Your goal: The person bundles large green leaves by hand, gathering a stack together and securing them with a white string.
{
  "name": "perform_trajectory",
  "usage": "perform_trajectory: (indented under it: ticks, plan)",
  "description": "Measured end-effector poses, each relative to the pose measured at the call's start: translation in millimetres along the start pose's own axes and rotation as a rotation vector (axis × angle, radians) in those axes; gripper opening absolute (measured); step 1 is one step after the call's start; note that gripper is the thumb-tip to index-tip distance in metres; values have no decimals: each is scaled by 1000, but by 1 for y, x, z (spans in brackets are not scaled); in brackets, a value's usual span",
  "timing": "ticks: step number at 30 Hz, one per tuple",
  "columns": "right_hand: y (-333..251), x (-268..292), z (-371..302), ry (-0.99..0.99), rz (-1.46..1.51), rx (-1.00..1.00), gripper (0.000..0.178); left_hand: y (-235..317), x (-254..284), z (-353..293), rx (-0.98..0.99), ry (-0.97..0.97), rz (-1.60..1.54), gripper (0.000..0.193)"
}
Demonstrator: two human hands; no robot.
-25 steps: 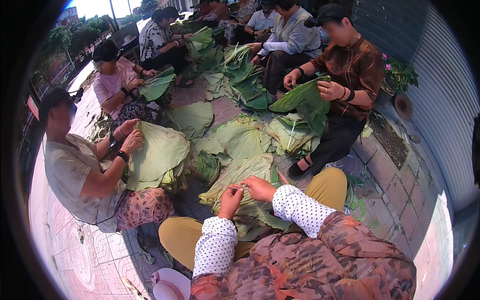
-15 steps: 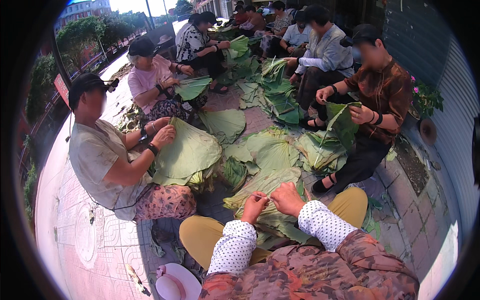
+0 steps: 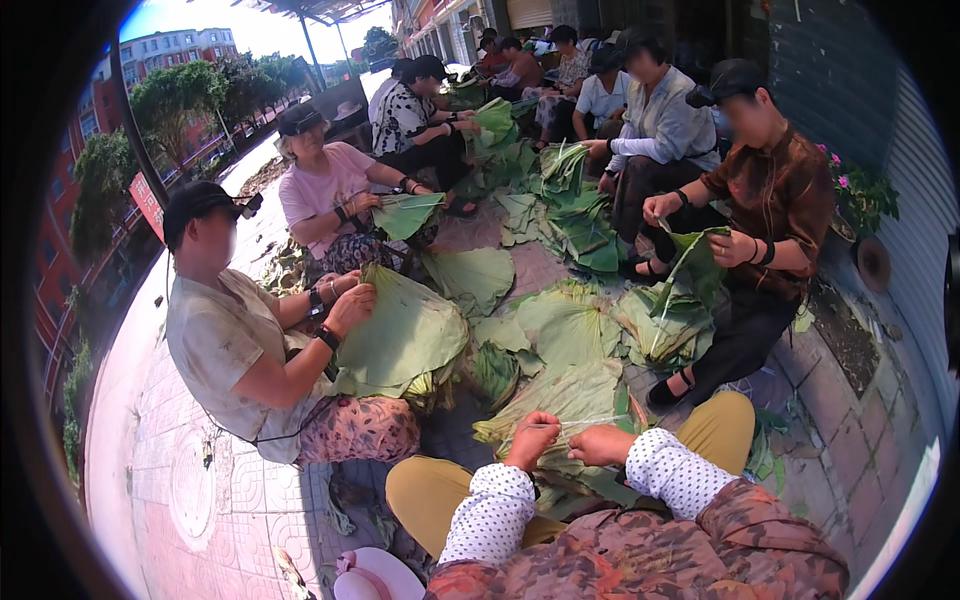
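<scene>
My left hand (image 3: pixel 534 438) is closed in a pinch above a pile of large pale green leaves (image 3: pixel 562 396) between my knees. A thin white string (image 3: pixel 590 421) runs from its fingers toward my right hand (image 3: pixel 602 446). That hand is closed too, knuckles up, with its fingertips turned toward the left one. The string passes close above it, and its fingers seem to hold the string, though the grip is partly hidden. Both hands are a short way apart, just over the wrinkled top leaf.
On the left a person holds a big leaf (image 3: pixel 415 325); on the right another handles a folded leaf (image 3: pixel 690 270). More leaf stacks (image 3: pixel 570 320) lie on the paving among several seated people. A pink hat (image 3: pixel 375 577) sits by my left knee. Flowers (image 3: pixel 860 190) stand near the shutter.
My hands have drawn apart from nearly touching, and the white string now shows between them. The whole view has shifted, so everything sits farther right and slightly lower.
</scene>
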State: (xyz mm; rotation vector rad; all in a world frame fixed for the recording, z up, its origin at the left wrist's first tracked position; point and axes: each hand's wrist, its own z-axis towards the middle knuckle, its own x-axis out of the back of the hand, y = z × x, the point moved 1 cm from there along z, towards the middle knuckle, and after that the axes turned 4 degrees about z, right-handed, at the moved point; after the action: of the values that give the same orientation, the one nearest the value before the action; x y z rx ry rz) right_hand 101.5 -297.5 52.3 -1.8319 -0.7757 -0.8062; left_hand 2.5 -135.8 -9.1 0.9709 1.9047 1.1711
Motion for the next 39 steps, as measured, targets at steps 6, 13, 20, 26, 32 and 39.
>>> perform_trajectory:
  ticks: [6, 13, 20, 26, 32, 39]
  plan:
    - [17, 1, 5, 94, 208, 52, 26, -8, -3, 7, -56, -43, 40, 15]
    - [13, 7, 38, 404, 168, -17, 34, -10, 3, 7, -258, 62, 227, 12]
    - [21, -11, 53, 493, 406, 36, 17, -6, 0, 10, -545, 173, 594, 10]
    - [26, -19, 51, 504, 533, 1, 15, -15, 1, 10, -564, 152, 555, 12]
    - [32, -20, 62, 497, 523, -46, 17, -22, 3, 15, -619, 161, 546, 13]
    - [35, -28, 71, 492, 507, -93, 19, -8, -3, 10, -581, 325, 718, 19]
